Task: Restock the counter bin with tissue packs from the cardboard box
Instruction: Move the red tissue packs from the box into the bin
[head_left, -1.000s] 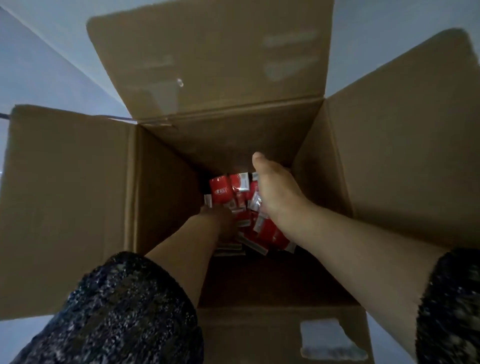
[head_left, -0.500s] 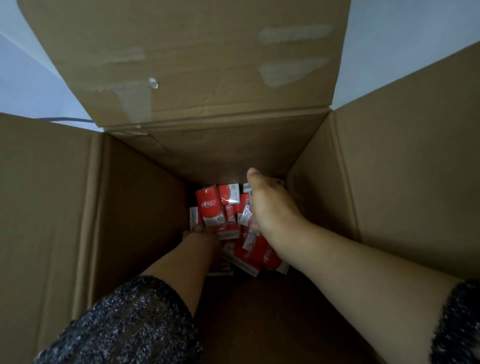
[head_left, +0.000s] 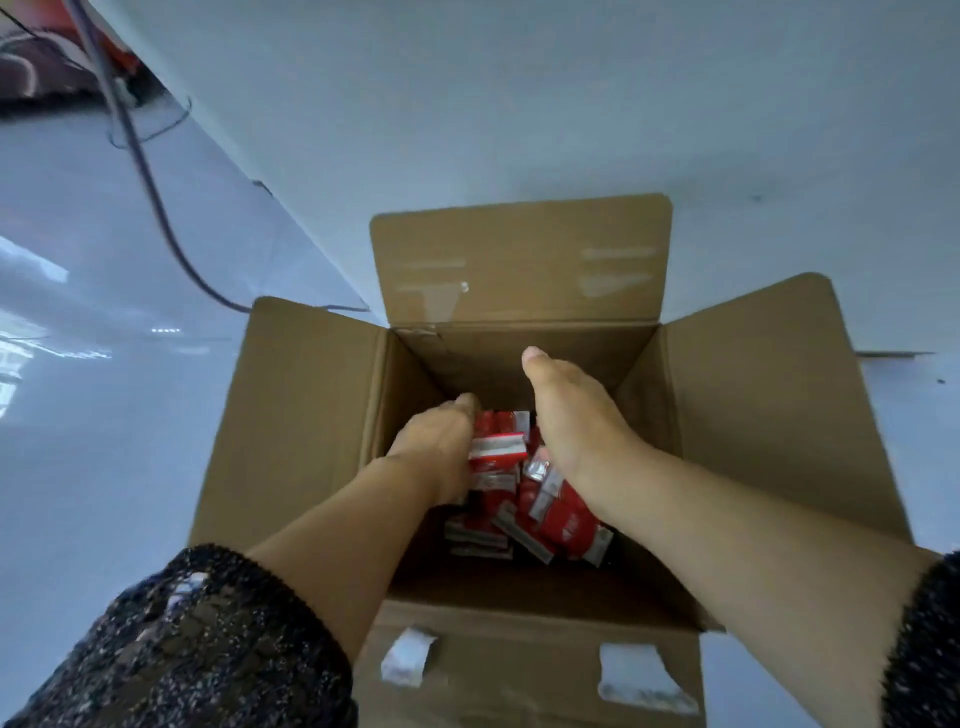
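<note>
An open cardboard box (head_left: 306, 415) stands on the floor with all its flaps folded out. Inside it lies a heap of red and white tissue packs (head_left: 558, 525). My left hand (head_left: 436, 447) and my right hand (head_left: 576, 421) reach into the box side by side, thumbs up. Between them they clasp a bundle of tissue packs (head_left: 496, 452), raised above the heap. The fingers of both hands are hidden beneath the packs. No counter bin is in view.
A white wall (head_left: 519, 104) rises right behind the box. A dark cable (head_left: 156, 197) runs across the glossy floor (head_left: 104, 389) at the left. Dark and red objects (head_left: 31, 78) sit at the top left corner. Tape scraps (head_left: 408, 652) cling to the near flap.
The view has pulled back and up from the box. Both hands have risen from the box bottom and closed in on a bundle of packs.
</note>
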